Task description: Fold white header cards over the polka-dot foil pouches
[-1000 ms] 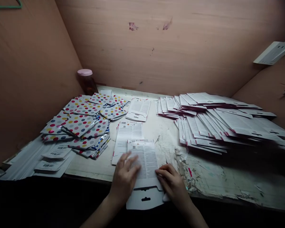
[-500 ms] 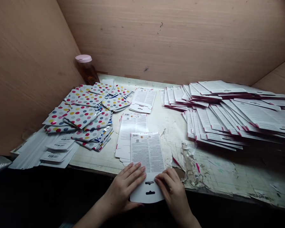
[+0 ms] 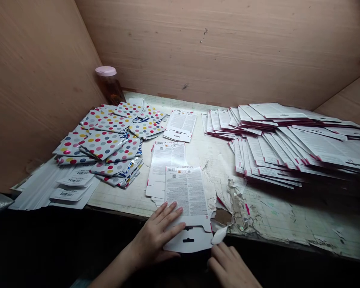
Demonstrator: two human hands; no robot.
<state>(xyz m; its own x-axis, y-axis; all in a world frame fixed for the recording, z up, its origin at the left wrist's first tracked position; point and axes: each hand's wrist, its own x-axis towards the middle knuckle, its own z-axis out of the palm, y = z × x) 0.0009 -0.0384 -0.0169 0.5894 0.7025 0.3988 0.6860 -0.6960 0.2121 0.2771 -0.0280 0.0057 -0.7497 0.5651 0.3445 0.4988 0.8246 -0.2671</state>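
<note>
A flat white cardboard packet (image 3: 186,200) with grey print and a barcode lies in front of me, its near end jutting past the table edge. The flap (image 3: 195,242) at that end has a hanging slot. My left hand (image 3: 160,230) holds the packet by its left side, fingers across the print and thumb low at the near edge. At the packet's near right corner, my right hand (image 3: 228,260) pinches a small curled white strip (image 3: 219,236); its fingertips are partly hidden. Beneath the packet's far end lie more of these packets (image 3: 168,156).
Polka-dot pouches (image 3: 105,144) are heaped at left, beside white barcoded slips (image 3: 67,194). A pink-lidded bottle (image 3: 109,86) stands in the back corner. Another small packet stack (image 3: 180,124) sits farther back. Overlapping packets (image 3: 276,148) spread over the right side. The table's front edge (image 3: 249,224) is torn.
My right hand has moved right and down off the packet, and a white strip now shows at its fingertips. The flap edge has become visible. My left hand stays on the packet.
</note>
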